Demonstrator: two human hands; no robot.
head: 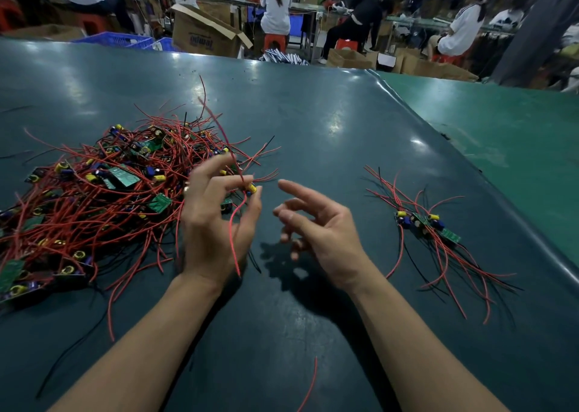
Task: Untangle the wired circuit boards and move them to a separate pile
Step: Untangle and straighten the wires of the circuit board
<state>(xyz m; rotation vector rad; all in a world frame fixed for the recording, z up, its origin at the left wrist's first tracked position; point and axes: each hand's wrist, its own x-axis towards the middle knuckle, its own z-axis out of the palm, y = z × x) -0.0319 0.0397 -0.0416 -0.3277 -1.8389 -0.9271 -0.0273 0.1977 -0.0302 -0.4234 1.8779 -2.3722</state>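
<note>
Both my forearms are bare, no sleeves in view, no gloves, no watch. One ring (186, 189) on a finger of my left hand (216, 220). Right hand (319, 233) has nothing on it. Nails short, unpainted.

On the dark green table (313, 123), a big tangle (94, 198) of red-wired boards fills the left of the frame. At centre the left hand (216, 220) pinches a small board (251, 189) by thumb and finger, its red wire dangling. The right hand (319, 230) hovers beside it, fingers loose, holding nothing. A small pile (426, 223) lies at right.
</note>
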